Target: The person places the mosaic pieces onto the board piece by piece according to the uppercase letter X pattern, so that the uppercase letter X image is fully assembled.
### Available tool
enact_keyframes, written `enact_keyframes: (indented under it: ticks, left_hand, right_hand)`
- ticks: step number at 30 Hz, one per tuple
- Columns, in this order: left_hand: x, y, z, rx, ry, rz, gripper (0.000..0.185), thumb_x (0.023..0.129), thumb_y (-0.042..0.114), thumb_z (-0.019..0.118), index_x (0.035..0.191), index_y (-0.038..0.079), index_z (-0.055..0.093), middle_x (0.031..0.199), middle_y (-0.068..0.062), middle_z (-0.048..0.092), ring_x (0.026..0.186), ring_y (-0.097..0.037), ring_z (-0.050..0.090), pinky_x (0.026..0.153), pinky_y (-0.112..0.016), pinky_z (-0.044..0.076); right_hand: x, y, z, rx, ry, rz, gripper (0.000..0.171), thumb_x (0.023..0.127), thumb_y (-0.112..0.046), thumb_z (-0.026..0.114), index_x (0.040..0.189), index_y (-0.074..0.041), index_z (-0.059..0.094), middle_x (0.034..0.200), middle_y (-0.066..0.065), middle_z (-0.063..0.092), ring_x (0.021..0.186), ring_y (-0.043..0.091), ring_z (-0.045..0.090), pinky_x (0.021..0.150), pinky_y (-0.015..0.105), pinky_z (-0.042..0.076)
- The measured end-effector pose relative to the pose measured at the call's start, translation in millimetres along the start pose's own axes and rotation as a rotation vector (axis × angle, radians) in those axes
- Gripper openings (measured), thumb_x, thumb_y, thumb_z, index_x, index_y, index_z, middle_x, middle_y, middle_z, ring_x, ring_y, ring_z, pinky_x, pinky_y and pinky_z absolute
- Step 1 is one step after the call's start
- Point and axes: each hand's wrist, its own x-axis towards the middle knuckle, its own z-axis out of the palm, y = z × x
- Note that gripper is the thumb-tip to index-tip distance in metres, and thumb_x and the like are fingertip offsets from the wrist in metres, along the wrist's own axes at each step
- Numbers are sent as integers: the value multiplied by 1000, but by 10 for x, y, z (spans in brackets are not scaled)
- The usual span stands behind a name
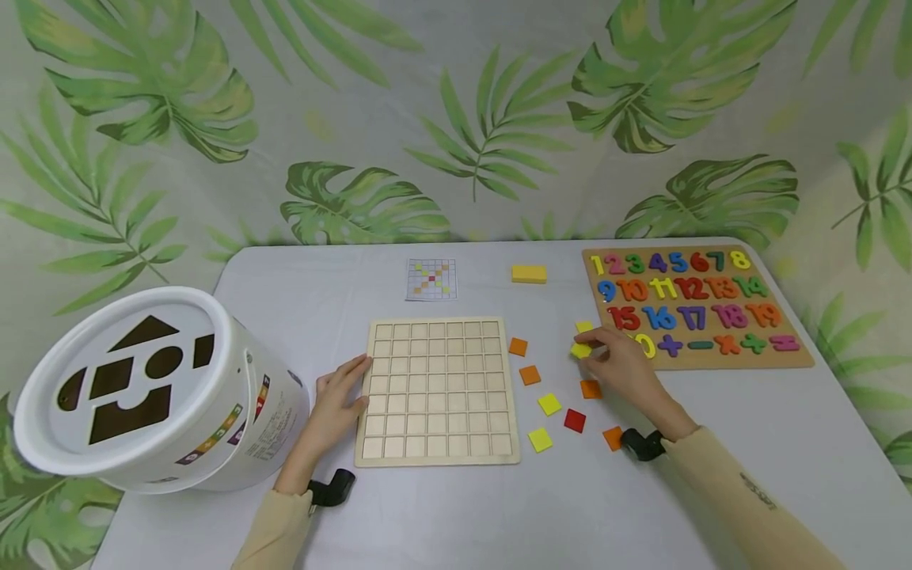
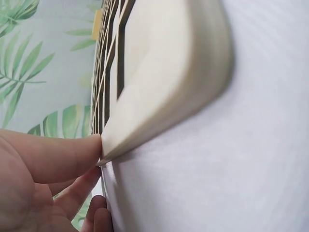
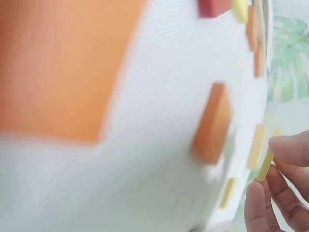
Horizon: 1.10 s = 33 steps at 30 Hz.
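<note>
My left hand (image 1: 338, 396) rests at the left edge of a square wooden grid board (image 1: 438, 461), thumb and fingertips touching its side. In the left wrist view, the thumb (image 2: 72, 157) meets the board's edge. To the right, my right hand (image 1: 623, 368) pinches a yellow square tile (image 3: 265, 164) between thumb and fingers, just above the table. Another yellow tile (image 1: 584, 326) lies beyond it. Between board and right hand lie orange tiles (image 1: 530, 375), yellow tiles (image 1: 549, 404) and one red tile (image 1: 575, 420). An orange tile (image 1: 613, 438) sits near the right wrist.
A pattern card (image 1: 431, 279) and a yellow block (image 1: 529, 274) lie behind the board. At the right is a number puzzle board (image 1: 701, 358). A white bucket (image 1: 267, 427) with shaped holes in its lid stands at the left. Leaf-print cloth hangs behind the table.
</note>
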Motion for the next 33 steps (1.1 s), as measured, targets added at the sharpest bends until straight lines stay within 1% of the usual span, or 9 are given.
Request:
enact_keyframes:
  ticks: [2,5,8,11,15,19,23,29,33]
  left_hand:
    - [4,6,-2,0,0,1,58,82,-12,59,138,-9,42,147,-23,34,122,-40,23,93,-51,21]
    - [7,19,-8,0,7,23,58,82,-13,59,137,-10,42,146,-25,35,122,-41,23,93,-52,19]
    - [12,26,-10,2,9,45,58,81,-14,59,136,-12,42,145,-26,35,123,-43,23,94,-52,17]
    - [18,23,-14,5,2,41,57,82,-13,59,137,-11,42,145,-26,35,123,-42,23,94,-51,17]
    - [15,26,-21,6,-12,35,58,83,-12,59,138,-10,42,146,-25,35,123,-42,23,94,-51,17]
    - [8,27,-25,12,-18,52,57,82,-13,58,137,-12,41,146,-26,34,127,-43,22,95,-51,15]
    - [5,22,-28,16,-24,63,57,83,-13,58,137,-13,41,146,-27,34,128,-44,21,96,-52,15]
    - [2,25,-31,11,-26,64,57,83,-12,58,137,-12,41,146,-27,34,126,-44,22,95,-52,16]
    - [4,20,-29,10,-24,61,56,84,-12,58,137,-12,41,146,-26,34,125,-43,23,94,-51,17]
  right_hand:
    - [44,-55,13,30,-5,-28,28,82,5,67,109,5,65,106,16,61,92,30,57,77,44,51]
    - [122,-152,55,71,-23,-59,29,82,6,66,111,4,65,106,14,61,95,30,57,80,45,51]
    - [202,-287,119,86,-35,-91,30,82,6,67,112,3,66,106,13,62,96,29,58,80,43,51]
    - [284,-446,200,111,-49,-132,31,81,6,67,112,3,66,106,12,61,97,28,58,80,41,51]
    - [404,-651,349,149,-71,-194,29,81,5,68,111,2,66,106,11,62,95,26,59,79,37,52]
    - [522,-827,535,191,-103,-262,29,82,5,68,111,2,66,107,10,63,95,25,60,77,33,51]
    - [648,-987,715,240,-147,-301,28,82,6,67,110,2,67,107,8,63,96,22,59,77,31,50]
    - [831,-1194,956,207,-214,-364,27,82,4,67,109,-1,68,106,7,64,97,21,58,76,26,49]
    - [915,-1310,1102,179,-274,-358,27,84,2,67,111,-2,67,108,6,63,97,19,57,78,24,48]
